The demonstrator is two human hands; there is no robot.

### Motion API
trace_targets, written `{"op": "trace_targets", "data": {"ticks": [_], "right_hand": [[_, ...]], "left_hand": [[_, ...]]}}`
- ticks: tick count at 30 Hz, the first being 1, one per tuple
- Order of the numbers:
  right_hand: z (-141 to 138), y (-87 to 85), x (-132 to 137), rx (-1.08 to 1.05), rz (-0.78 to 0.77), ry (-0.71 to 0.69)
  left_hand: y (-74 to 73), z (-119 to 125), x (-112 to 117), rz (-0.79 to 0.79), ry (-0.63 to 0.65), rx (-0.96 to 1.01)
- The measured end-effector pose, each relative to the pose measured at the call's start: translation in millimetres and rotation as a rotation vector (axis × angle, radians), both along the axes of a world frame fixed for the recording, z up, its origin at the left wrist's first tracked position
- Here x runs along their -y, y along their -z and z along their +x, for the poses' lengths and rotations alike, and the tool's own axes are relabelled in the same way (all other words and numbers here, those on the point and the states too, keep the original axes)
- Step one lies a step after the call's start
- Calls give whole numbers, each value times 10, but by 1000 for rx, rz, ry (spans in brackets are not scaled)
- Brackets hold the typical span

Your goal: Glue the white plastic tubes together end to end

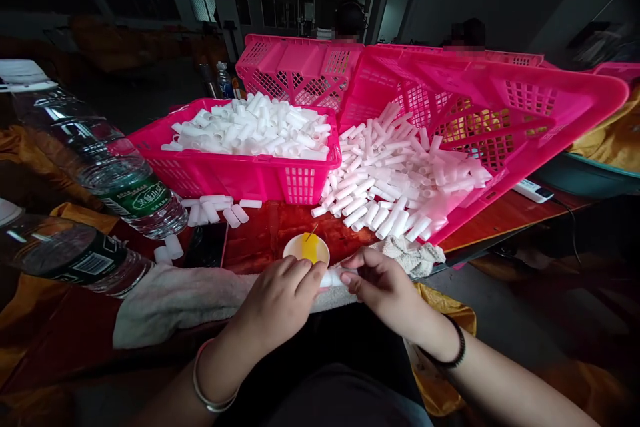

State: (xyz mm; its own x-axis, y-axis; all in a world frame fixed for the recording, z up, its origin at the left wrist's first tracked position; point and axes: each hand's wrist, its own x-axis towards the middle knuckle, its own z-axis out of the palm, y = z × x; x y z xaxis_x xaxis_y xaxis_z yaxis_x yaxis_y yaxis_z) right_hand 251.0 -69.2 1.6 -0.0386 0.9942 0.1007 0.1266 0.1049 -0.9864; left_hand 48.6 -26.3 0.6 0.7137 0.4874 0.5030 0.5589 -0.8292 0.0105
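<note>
My left hand (280, 297) and my right hand (383, 283) meet just in front of me, both closed on one small white tube (331, 278) held between them. Right behind the hands sits a small white cup (306, 250) with yellow liquid and a thin stick in it. A pink basket (235, 170) heaped with white tubes stands further back. To its right a second pink basket (500, 113) lies tipped on its side, with a pile of white tubes (395, 173) spilling out onto the red table.
Two clear water bottles (105, 167) lie at the left. A white towel (170, 297) covers the table's near edge, a crumpled cloth (415, 255) lies by my right hand. Loose tubes (215, 210) and a dark phone (207, 245) sit nearby. More pink baskets (300, 67) and people stand behind.
</note>
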Motion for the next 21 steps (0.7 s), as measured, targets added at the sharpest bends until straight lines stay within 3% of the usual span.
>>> {"op": "trace_targets", "data": {"ticks": [5, 8, 10, 12, 14, 17, 18, 19, 21], "right_hand": [[21, -14, 79, 340, 313, -46], [-24, 92, 103, 434, 434, 77], [-52, 185, 148, 414, 415, 188], [-31, 245, 244, 425, 386, 236], [51, 253, 391, 507, 444, 225], [224, 231, 624, 604, 575, 142], [272, 237, 683, 620, 581, 129], [309, 256, 727, 631, 554, 135], [353, 331, 770, 623, 424, 209]], "left_hand": [[-27, 124, 167, -547, 71, 161], [-21, 244, 317, -618, 48, 157], [0, 331, 402, -629, 16, 158], [31, 414, 464, -776, 12, 205], [71, 494, 509, -1133, 53, 270], [149, 616, 568, -1821, 165, 244], [175, 657, 587, -1948, 204, 215], [200, 697, 605, -1970, 233, 198], [236, 771, 633, -1721, 252, 207]]}}
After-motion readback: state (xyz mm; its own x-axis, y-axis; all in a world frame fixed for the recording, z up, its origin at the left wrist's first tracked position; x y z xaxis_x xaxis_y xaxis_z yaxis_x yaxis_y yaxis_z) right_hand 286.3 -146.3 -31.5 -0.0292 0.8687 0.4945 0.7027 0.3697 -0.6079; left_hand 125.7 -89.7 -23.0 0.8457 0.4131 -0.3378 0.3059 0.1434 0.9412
